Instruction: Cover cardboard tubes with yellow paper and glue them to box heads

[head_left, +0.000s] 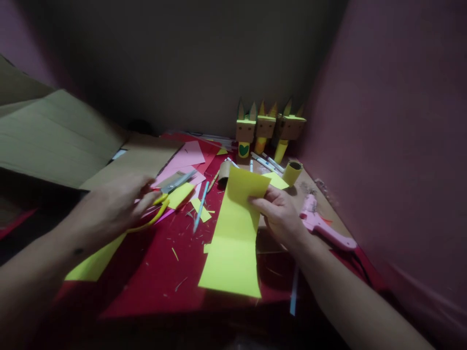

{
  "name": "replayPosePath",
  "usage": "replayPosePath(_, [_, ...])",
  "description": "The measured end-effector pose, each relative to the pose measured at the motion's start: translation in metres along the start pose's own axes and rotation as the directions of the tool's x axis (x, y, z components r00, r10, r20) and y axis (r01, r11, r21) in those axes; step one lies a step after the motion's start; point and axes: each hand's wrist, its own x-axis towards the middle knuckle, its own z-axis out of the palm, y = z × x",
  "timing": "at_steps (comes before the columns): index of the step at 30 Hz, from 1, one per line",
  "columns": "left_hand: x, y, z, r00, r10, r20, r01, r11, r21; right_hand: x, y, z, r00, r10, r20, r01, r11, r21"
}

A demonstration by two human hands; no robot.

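Note:
My right hand [279, 211] pinches a long strip of yellow paper [233, 233] by its right edge, thumb on top. The strip hangs over the red tabletop [160, 277] with a crease across its lower part. On the left, my left hand [136, 201] is slightly blurred, its fingers closed at the yellow handles of a pair of scissors [178, 182]. The blades point away and to the right, over scraps of pink and yellow paper. Beneath my left forearm lies another yellow paper piece [97, 260]. A light blue pencil [201, 206] rests between my hands.
Three cardboard figures [245, 131] with pointed ears stand at the back. At right are a yellow-wrapped tube [293, 172], several markers [268, 163] and a pink glue gun [328, 231]. Cardboard [127, 163] and pink paper [188, 154] lie at left. A wall [401, 146] bounds the right side.

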Motion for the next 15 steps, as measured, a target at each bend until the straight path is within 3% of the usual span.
replayPosePath(2, [-0.013, 0.021, 0.001, 0.988, 0.152, 0.034, -0.144, 0.976, -0.161, 0.001, 0.001, -0.001, 0.998, -0.037, -0.059, 0.036, 0.999, -0.018])
replayPosePath(4, [-0.026, 0.040, 0.007, 0.924, 0.362, 0.122, -0.303, 0.889, -0.343, 0.002, 0.002, -0.002, 0.992, -0.035, -0.118, 0.033, 0.999, -0.014])
replayPosePath(5, [-0.031, 0.048, 0.011, 0.891, 0.417, 0.181, -0.328, 0.865, -0.379, 0.003, 0.002, -0.002, 0.989, -0.022, -0.145, 0.022, 1.000, 0.000])
replayPosePath(7, [-0.038, 0.061, 0.020, 0.867, 0.446, 0.221, -0.313, 0.834, -0.455, 0.005, 0.002, 0.000, 0.983, 0.024, -0.184, -0.015, 0.999, 0.049])
replayPosePath(9, [-0.039, 0.071, 0.028, 0.896, 0.384, 0.222, -0.194, 0.790, -0.582, 0.006, 0.002, 0.002, 0.977, 0.096, -0.190, -0.075, 0.991, 0.114])
replayPosePath(12, [-0.034, 0.079, 0.035, 0.948, 0.184, 0.259, 0.050, 0.718, -0.695, 0.006, 0.003, 0.005, 0.971, 0.178, -0.162, -0.148, 0.972, 0.181])
replayPosePath(15, [-0.027, 0.081, 0.035, 0.960, 0.095, 0.262, 0.132, 0.674, -0.727, 0.005, 0.004, 0.006, 0.961, 0.228, -0.155, -0.202, 0.965, 0.165])
